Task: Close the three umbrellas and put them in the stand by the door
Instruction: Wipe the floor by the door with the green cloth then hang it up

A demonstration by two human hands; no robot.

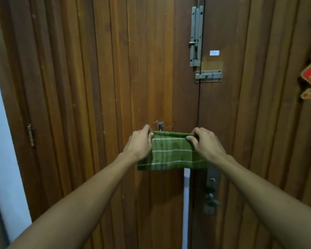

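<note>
At centre frame the person is pinching a folded green checked cloth [171, 153] by its top corners, left hand [139, 142] and right hand [207, 143] each gripping one, just below a small metal hook [160, 126] on the wooden door [97, 87]. No umbrellas or stand are showing. Keeping the top edge level and centred should help it hang.

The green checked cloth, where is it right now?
In the head view the green checked cloth hangs centre frame against the wooden door, its top edge pinched by the left hand and right hand, just below a small metal hook.
</note>
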